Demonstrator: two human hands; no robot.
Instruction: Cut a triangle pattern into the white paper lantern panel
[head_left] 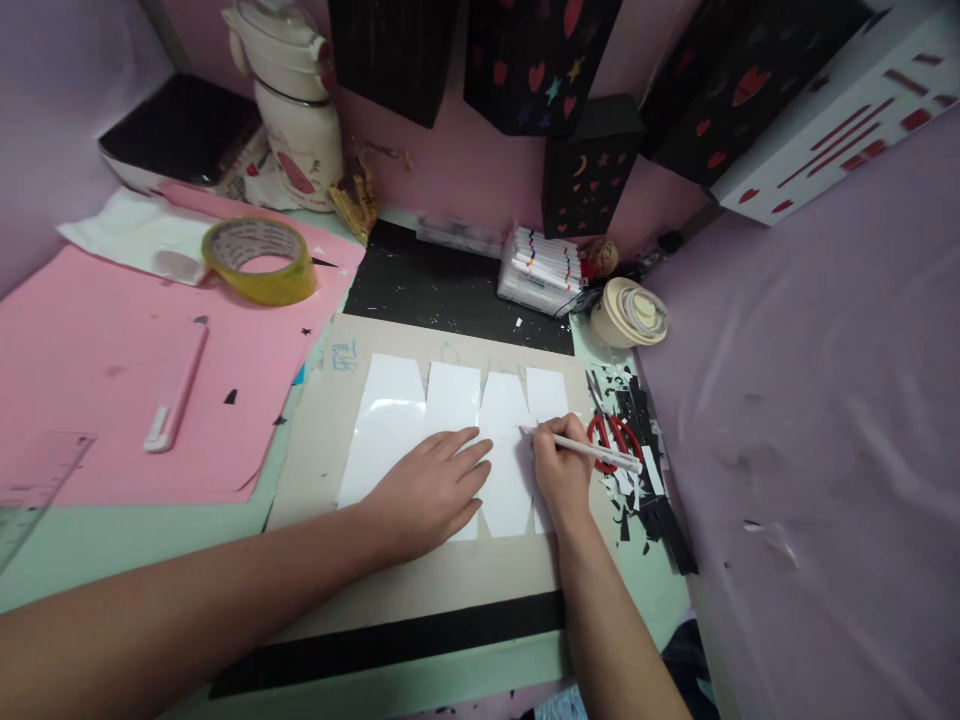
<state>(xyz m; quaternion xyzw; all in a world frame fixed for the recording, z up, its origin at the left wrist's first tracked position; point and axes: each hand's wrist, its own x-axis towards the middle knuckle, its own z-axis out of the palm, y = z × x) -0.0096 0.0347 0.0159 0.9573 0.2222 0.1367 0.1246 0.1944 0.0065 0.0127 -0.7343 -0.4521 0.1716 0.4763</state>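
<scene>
A white cut paper template (504, 500) with several joined panels and tapered ends lies on a beige board (405, 590). My left hand (431, 490) rests flat on its middle panels, fingers stretched out. Over the right-hand panels, my right hand (562, 465) is closed around a slim white pen (600, 453). The pen slants, its tip at or just above the paper near the third panel; whether it touches I cannot tell. Red-handled scissors (613, 440) lie just right of my right hand, among black and white paper scraps (652, 500).
Pink sheets (97, 370) at left carry a pink cutter (178, 390), a clear ruler (45, 480) and a yellow tape roll (259, 262). Behind the board are boxed markers (541, 272), a lidded cup (628, 312) and a white bottle (296, 120). Decorated black paper boxes (592, 165) hang above.
</scene>
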